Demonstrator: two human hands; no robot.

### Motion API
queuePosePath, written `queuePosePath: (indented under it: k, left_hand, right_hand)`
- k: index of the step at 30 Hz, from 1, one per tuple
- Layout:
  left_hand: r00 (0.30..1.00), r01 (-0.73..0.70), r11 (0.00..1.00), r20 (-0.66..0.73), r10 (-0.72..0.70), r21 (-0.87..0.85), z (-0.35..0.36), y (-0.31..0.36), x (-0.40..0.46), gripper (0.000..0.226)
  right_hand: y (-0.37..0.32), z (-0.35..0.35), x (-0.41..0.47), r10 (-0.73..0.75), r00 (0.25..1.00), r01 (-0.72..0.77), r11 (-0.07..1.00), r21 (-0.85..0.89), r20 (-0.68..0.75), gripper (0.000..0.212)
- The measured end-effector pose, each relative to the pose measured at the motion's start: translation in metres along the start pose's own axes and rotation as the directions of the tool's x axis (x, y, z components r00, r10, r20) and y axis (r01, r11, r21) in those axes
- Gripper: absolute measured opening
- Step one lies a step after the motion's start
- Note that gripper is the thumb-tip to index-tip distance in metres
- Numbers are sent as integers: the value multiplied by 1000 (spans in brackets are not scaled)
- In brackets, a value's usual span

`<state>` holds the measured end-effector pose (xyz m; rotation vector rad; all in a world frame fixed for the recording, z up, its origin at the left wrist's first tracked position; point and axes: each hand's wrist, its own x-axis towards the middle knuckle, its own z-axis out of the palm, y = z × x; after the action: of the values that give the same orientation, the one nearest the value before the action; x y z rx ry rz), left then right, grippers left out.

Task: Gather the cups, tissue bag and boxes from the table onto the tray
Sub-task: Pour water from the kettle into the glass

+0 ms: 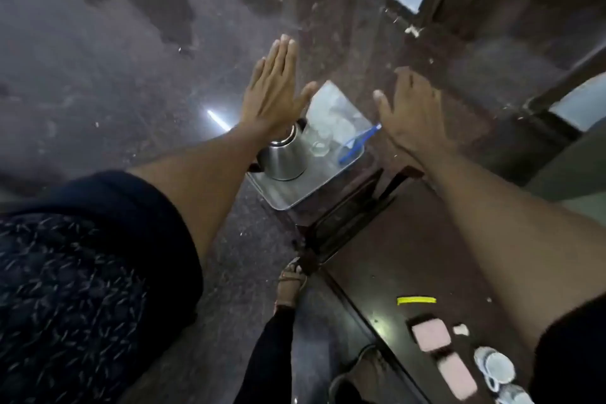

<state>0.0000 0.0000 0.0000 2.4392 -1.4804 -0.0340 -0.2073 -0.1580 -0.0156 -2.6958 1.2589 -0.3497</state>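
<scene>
A metal tray (288, 195) rests at the far end of the dark table. On it stand a steel kettle (284, 154), a clear glass (319, 144) and a clear plastic bag (337, 111) with a blue handle. My left hand (273, 88) is stretched flat above the kettle, holding nothing. My right hand (410, 111) hovers with fingers spread to the right of the tray, also holding nothing. Near me on the table lie two pink boxes (431, 334) (457, 375) and white cups (495, 367) at the bottom right.
A yellow strip (416, 300) and a small white scrap (460, 330) lie on the table near the boxes. My sandalled foot (292, 282) stands on the speckled floor left of the table. A dark cable (354, 367) curls by the table's edge.
</scene>
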Motion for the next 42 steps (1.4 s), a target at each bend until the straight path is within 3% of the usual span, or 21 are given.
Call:
queuePosePath:
  k: [4, 7, 10, 12, 15, 17, 21, 25, 29, 34, 42]
  left_hand:
    - [993, -114, 992, 16, 115, -57, 72, -29, -36, 71]
    - [992, -122, 985, -24, 120, -119, 126, -28, -82, 54]
    - [987, 139, 963, -43, -152, -230, 165, -40, -117, 50]
    - [937, 312, 889, -49, -347, -335, 180, -52, -122, 55]
    - [809, 503, 715, -26, -587, -484, 192, -61, -113, 77]
    - [761, 561, 632, 32, -648, -535, 200, -66, -105, 99]
    - [770, 584, 584, 158, -618, -564, 216, -91, -91, 120]
    - [827, 478, 583, 112, -552, -657, 220, -115, -72, 110]
    - [849, 448, 586, 117, -515, -675, 224, -126, -60, 134]
    - [851, 441, 577, 117, -512, -688, 229, -128, -59, 107]
    - [884, 385, 682, 36, -466, -622, 212, -126, -42, 108]
  right_hand:
    - [-45, 90, -6, -80, 979, 69, 996, 62, 186, 58]
    - [-57, 133, -8, -100, 970, 83, 993, 85, 222, 56]
    - [-64, 159, -6, -94, 962, 70, 992, 102, 257, 55]
    - [-67, 174, -4, -112, 957, 76, 987, 144, 268, 56]
    - [-73, 194, -3, -146, 951, 92, 975, 200, 272, 63]
    - [-75, 208, -3, -137, 958, 85, 975, 206, 252, 68]
    - [-66, 225, 4, -111, 962, 59, 976, 209, 248, 81]
    - [-52, 240, 14, -77, 954, 8, 972, 236, 289, 91]
    - [-41, 255, 25, -61, 924, -56, 955, 290, 379, 101]
    - [-36, 272, 35, -70, 908, -90, 930, 356, 412, 98]
    - [-35, 290, 36, -30, 920, -153, 889, 431, 390, 86]
